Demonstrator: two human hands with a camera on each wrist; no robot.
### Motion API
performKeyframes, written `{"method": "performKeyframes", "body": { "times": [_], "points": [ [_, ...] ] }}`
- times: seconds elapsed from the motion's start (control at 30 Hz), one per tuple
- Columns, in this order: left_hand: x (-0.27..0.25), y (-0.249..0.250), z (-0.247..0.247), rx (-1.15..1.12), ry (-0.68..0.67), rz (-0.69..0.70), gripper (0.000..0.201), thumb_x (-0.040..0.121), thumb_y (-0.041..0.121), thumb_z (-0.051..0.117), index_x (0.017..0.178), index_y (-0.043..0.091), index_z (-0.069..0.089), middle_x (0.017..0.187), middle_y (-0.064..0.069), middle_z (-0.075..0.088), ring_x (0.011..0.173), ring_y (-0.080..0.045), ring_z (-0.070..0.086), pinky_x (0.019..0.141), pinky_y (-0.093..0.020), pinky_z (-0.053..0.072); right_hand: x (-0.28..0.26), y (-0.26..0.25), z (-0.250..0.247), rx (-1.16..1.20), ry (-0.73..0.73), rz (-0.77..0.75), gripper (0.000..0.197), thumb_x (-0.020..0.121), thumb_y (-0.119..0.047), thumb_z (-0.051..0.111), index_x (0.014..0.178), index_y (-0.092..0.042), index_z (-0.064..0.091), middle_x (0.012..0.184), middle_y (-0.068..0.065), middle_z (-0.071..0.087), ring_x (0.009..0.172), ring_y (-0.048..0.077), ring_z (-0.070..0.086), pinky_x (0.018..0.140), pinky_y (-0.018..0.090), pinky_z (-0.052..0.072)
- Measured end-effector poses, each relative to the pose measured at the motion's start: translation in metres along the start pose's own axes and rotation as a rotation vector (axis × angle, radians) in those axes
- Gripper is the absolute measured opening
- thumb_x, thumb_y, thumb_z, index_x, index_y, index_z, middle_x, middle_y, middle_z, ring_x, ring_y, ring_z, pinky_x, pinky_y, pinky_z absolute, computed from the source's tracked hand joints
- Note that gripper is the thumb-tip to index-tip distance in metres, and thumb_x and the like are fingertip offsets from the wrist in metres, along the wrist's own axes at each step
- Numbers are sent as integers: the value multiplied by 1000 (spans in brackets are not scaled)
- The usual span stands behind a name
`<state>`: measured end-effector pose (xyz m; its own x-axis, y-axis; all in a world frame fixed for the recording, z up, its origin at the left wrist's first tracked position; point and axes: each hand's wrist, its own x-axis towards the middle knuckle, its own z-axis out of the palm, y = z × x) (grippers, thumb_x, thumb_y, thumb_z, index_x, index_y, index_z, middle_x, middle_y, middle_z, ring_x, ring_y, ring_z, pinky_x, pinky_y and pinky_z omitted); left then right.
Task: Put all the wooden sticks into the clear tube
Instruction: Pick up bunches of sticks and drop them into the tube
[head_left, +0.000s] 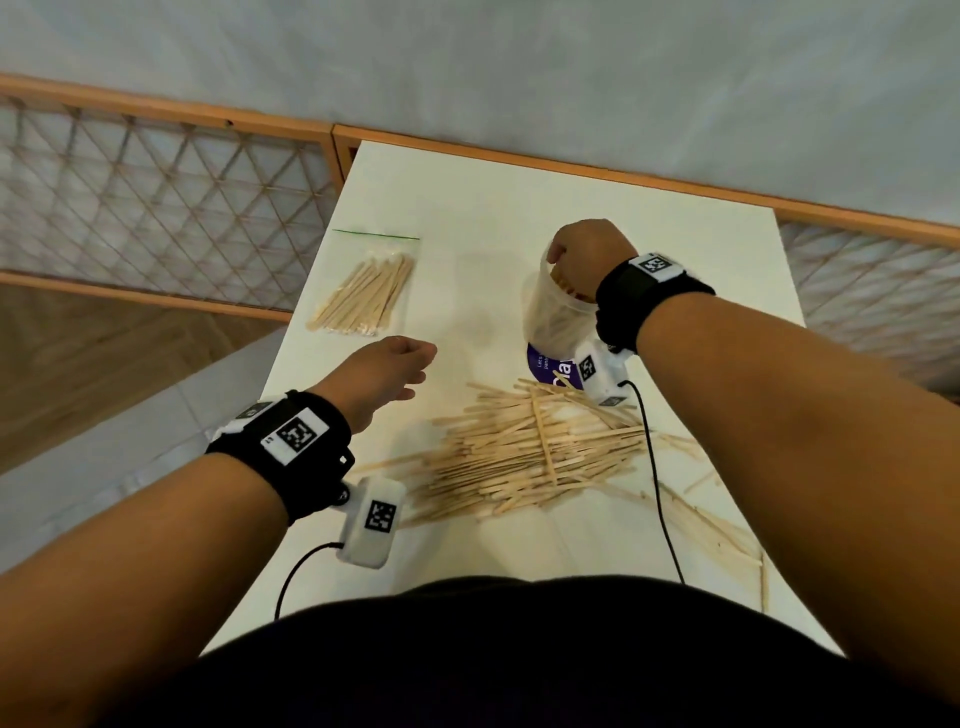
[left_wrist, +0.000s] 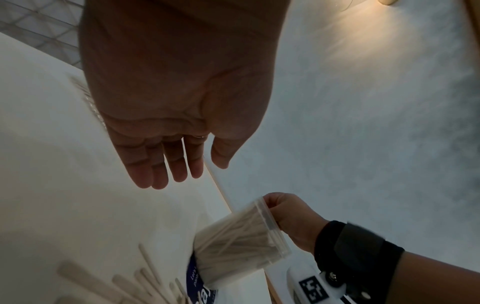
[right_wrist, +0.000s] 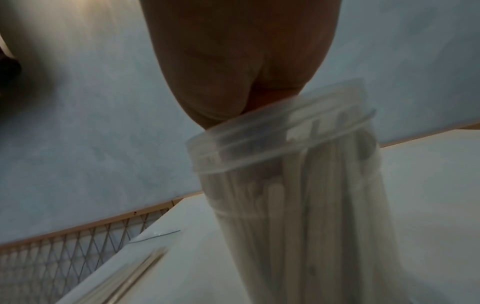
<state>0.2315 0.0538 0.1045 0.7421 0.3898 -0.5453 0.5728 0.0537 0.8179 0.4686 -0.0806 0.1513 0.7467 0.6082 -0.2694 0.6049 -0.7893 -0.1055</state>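
The clear tube (head_left: 553, 322) stands tilted on the white table (head_left: 519, 208), with a purple label at its base and several wooden sticks inside. My right hand (head_left: 582, 254) is on the tube's mouth and grips the rim; in the right wrist view the fingers reach inside the tube (right_wrist: 298, 205). A big pile of loose wooden sticks (head_left: 530, 447) lies in front of the tube. My left hand (head_left: 410, 374) hovers over the table left of the pile. In the left wrist view, the left hand (left_wrist: 179, 164) has straight fingers and holds nothing.
A zip bag of wooden sticks (head_left: 369, 291) lies at the table's far left. More loose sticks (head_left: 717, 519) trail toward the right front edge. Black wrist-camera cables (head_left: 660, 467) hang over the table. A wooden lattice railing (head_left: 156, 197) runs behind it.
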Motion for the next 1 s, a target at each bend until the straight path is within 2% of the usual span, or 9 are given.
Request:
{"method": "performKeyframes", "body": {
  "times": [0.13, 0.3, 0.4, 0.5, 0.6, 0.67, 0.73, 0.87, 1.0],
  "points": [
    [-1, -4, -12, 31, 6, 8, 33, 96, 34, 54, 121, 13, 57, 125, -6, 57, 115, -21, 56, 92, -32, 48, -7, 11, -6, 138, 125, 5, 32, 82, -19, 65, 115, -18, 64, 124, 7, 57, 113, 26, 54, 89, 32, 43],
    [-2, -14, -33, 106, 40, 1, 32, 96, 34, 52, 120, 13, 56, 122, -8, 56, 111, -21, 53, 93, -36, 46, -50, 13, -14, 307, 462, -44, 22, 86, -26, 61, 104, -15, 68, 115, 10, 57, 103, 25, 56, 87, 27, 38],
    [-3, -32, -40, 223, 70, -34, 40, 93, 44, 53, 124, 19, 54, 125, -5, 53, 115, -23, 49, 104, -41, 41, -85, 1, 4, 347, 488, -153, 20, 87, -23, 59, 97, -10, 69, 105, 12, 62, 96, 24, 57, 84, 25, 38],
    [-11, -64, -42, 202, 31, -96, 71, 86, 58, 55, 145, 27, 31, 148, -1, 34, 132, -23, 37, 110, -39, 29, -115, -7, 41, 348, 386, -230, 21, 88, -23, 60, 96, -7, 70, 101, 12, 64, 98, 27, 57, 84, 26, 37],
    [-21, -97, -36, 229, -14, -108, 94, 79, 65, 60, 152, 31, 12, 160, -4, 10, 146, -27, 13, 116, -49, 18, -134, -5, 87, 268, 209, -245, 29, 85, -33, 65, 106, -13, 69, 110, 9, 63, 108, 28, 54, 93, 33, 39],
    [-30, -117, -28, 398, -39, -82, 101, 78, 63, 61, 153, 27, 2, 161, -5, -6, 147, -29, -10, 118, -52, 4, -145, -1, 116, 177, 23, -186, 51, 80, -40, 72, 125, -20, 60, 130, 8, 54, 124, 28, 43, 106, 39, 34],
    [-39, -129, -16, 617, -85, -40, 105, 79, 66, 58, 152, 28, -7, 159, -4, -19, 142, -31, -26, 115, -54, -7, -154, 5, 138, 129, -156, -104, 81, 71, -43, 79, 142, -25, 42, 150, 8, 33, 139, 28, 25, 115, 42, 22],
    [-37, -139, 17, 876, -205, 75, 123, 68, 72, 64, 148, 31, -19, 154, -5, -31, 136, -37, -35, 110, -58, -15, -167, 12, 168, 82, -313, 18, 119, 59, -41, 87, 152, -34, 12, 160, 9, -4, 146, 33, 1, 118, 51, 14],
    [-31, -144, 54, 998, -211, 208, 129, 64, 66, 72, 150, 27, -17, 156, -10, -27, 137, -40, -32, 109, -59, -16, -173, 11, 188, 34, -295, 15, 121, 61, -38, 87, 151, -35, 7, 160, 9, -3, 145, 36, 3, 115, 57, 18]
  ]
}}
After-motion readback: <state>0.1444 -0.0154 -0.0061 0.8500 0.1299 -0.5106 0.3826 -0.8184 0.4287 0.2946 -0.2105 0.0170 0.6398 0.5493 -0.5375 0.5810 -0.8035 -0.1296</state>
